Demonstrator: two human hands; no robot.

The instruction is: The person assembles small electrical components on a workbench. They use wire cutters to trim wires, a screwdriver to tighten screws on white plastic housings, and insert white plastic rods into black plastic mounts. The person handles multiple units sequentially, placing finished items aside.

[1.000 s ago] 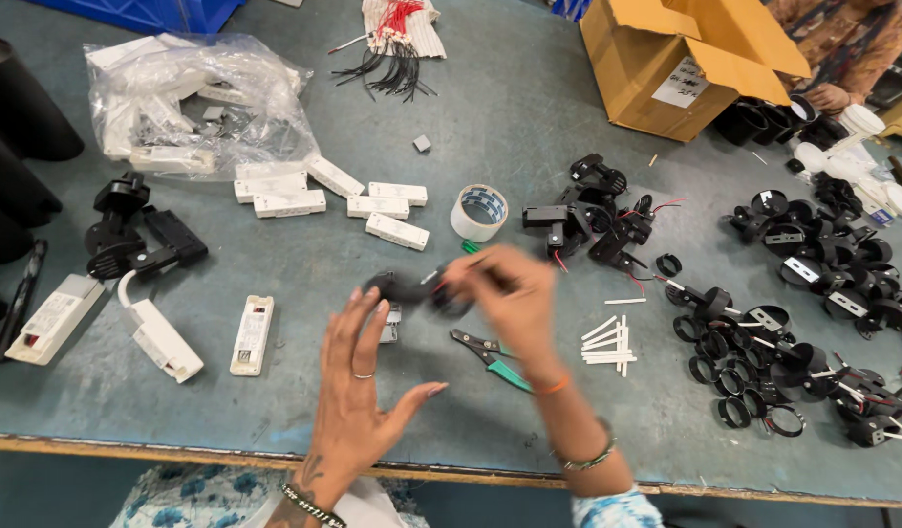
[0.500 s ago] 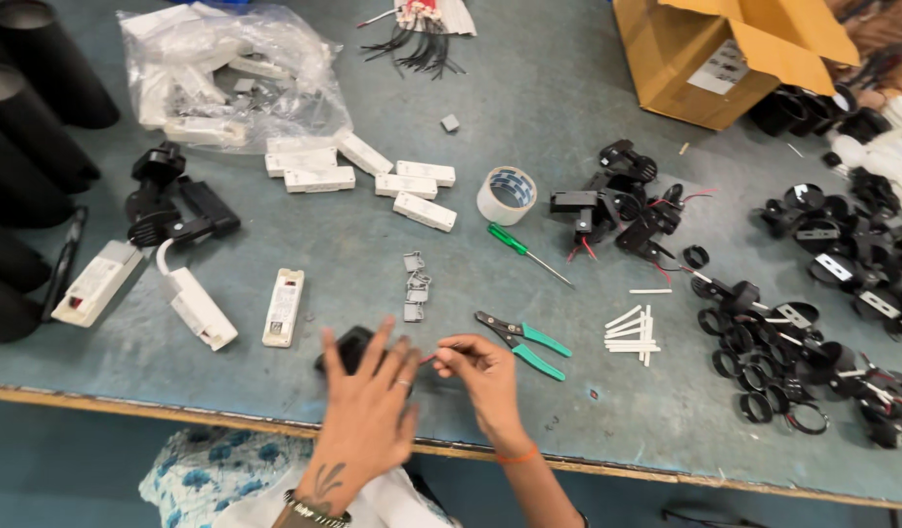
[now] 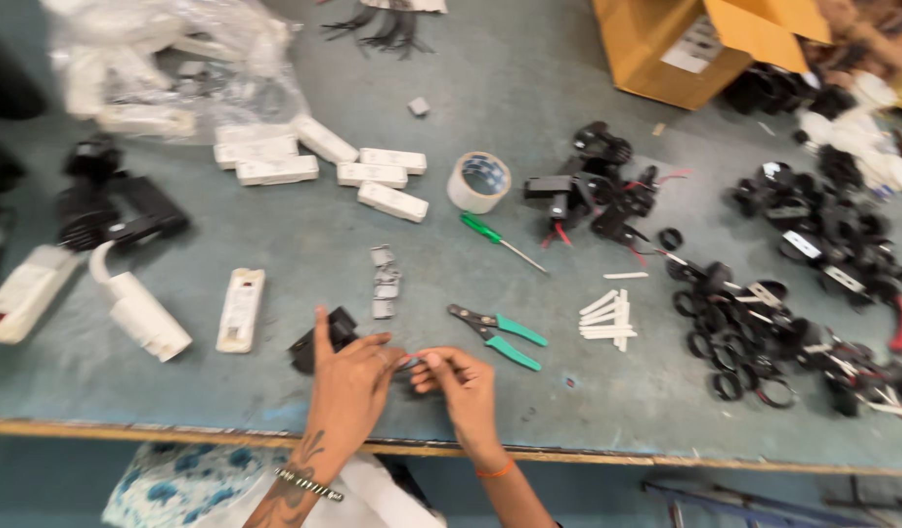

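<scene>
We noted left hand [image 3: 348,376] resting on small black part [image 3: 319,347] near counter [image 3: 529,88] front edge, right hand [image 3: 461,381] fingers pinched on thin wire, green-handled pliers [image 3: 500,337] just beside.

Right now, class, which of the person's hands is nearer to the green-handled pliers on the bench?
Right. The right hand sits just left of and below the green-handled pliers, almost beside them. The left hand is farther left, on the small black part.

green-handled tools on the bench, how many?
2. A green-handled screwdriver lies just below the tape roll; green-handled pliers lie right of the right hand. More may be hidden in the clutter.
</scene>
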